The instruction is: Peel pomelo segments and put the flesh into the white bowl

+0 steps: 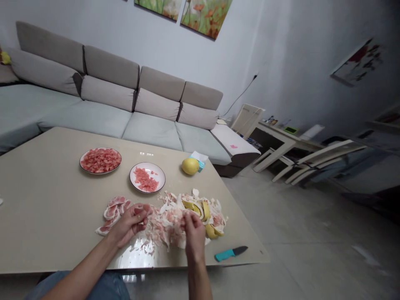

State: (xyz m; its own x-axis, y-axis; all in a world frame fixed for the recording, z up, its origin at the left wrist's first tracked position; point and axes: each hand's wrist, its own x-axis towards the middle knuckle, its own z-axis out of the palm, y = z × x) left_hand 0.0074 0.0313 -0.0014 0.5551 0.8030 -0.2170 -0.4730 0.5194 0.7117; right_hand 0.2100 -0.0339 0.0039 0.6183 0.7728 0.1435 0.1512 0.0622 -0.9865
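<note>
Left hand (131, 225) pinches fruit piece (143, 209) at peel pile's (168, 221) left end; right hand (193, 231) over pile, fingers curled, can't tell if grasping.

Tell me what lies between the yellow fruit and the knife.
The heap of peel scraps lies between the yellow fruit and the knife, as the head view shows.

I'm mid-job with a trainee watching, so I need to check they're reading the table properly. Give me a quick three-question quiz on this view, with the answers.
1. Which is fuller: a) the left plate or b) the right plate?
2. True or false: the right hand is at the heap of peel.
3. Fill in: the knife has a ____ handle.

Key: 1. a; 2. true; 3. blue-green.
</note>
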